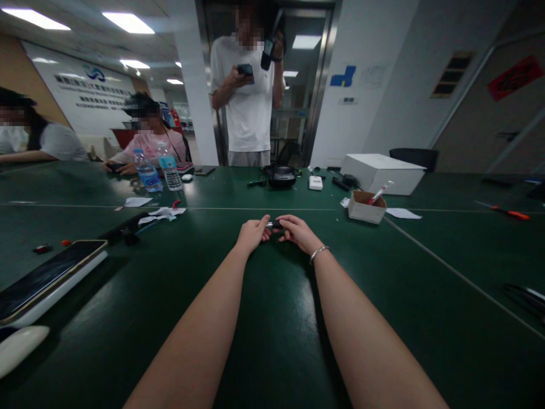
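Both hands meet around a small black-and-silver cylinder (pixel 274 225), held level just above the dark green table (pixel 272 307). Its silver end is pinched by my left hand (pixel 252 234), thumb on top. Gripping the black end are the thumb and fingertips of my right hand (pixel 298 232), whose wrist wears a silver bangle (pixel 319 254). The fingers cover much of the cylinder, so its exact kind does not show.
Left lie a phone (pixel 46 278) on a white box, paper scraps (pixel 159 216) and two water bottles (pixel 148 171). Ahead is a black headset (pixel 280 176). Right are a small open carton (pixel 367 208), a white box (pixel 381 173) and a screwdriver (pixel 508 213). Several people sit or stand beyond.
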`<state>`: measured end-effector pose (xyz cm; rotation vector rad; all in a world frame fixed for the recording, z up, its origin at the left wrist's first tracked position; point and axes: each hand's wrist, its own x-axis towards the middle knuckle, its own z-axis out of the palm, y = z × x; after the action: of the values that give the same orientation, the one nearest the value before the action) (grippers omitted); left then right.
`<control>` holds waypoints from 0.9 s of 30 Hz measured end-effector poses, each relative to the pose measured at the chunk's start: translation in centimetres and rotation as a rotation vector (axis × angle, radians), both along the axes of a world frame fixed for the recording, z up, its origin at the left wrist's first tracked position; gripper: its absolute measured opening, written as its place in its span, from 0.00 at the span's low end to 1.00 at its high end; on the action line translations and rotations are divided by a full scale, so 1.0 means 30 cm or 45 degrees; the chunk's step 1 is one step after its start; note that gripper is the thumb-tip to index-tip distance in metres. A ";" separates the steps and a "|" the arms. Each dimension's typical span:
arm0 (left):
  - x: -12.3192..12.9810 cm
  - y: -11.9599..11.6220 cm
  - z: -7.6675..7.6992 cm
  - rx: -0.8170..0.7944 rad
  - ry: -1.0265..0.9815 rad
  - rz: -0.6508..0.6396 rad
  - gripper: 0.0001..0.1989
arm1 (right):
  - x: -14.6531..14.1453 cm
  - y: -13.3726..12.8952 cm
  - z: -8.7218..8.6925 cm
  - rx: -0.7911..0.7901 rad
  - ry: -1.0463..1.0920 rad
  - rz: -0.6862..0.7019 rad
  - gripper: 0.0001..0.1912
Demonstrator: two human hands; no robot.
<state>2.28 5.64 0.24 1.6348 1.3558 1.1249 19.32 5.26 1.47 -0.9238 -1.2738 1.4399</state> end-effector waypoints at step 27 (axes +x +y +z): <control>-0.004 -0.021 0.003 0.066 -0.303 -0.139 0.13 | 0.002 0.004 -0.004 -0.037 -0.011 -0.025 0.04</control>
<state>2.15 5.01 0.33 1.5361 1.0818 1.2537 19.36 5.37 1.34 -0.9601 -1.2502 1.4439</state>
